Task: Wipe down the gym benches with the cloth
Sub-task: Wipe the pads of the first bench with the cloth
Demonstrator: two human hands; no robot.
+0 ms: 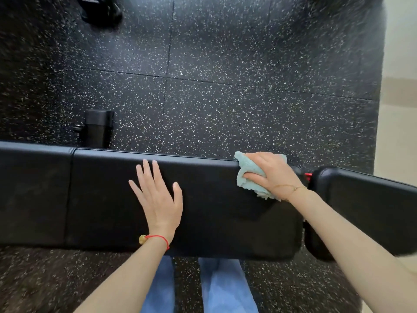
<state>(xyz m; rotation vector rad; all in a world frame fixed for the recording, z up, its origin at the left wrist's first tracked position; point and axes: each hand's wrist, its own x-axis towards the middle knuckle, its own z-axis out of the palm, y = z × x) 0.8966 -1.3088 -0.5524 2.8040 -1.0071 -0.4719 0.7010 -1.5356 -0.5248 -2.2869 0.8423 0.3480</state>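
A long black padded gym bench (214, 218) runs across the view from left to right. My left hand (158, 195) lies flat on the middle of its pad with fingers spread and straight. My right hand (270, 172) grips a bunched light-teal cloth (247, 175) and holds it against the pad's far right corner. A second black pad (372, 211) follows to the right across a narrow gap with a red part (308, 175) in it. Another pad section (33, 195) adjoins on the left.
Black rubber floor (225, 86) with white specks surrounds the bench. A black frame foot (98, 127) stands just behind the bench at left, and another dark piece of equipment (99, 10) lies farther back. A pale floor (399, 109) borders the mat at right. My blue trouser legs (221, 288) stand below the bench.
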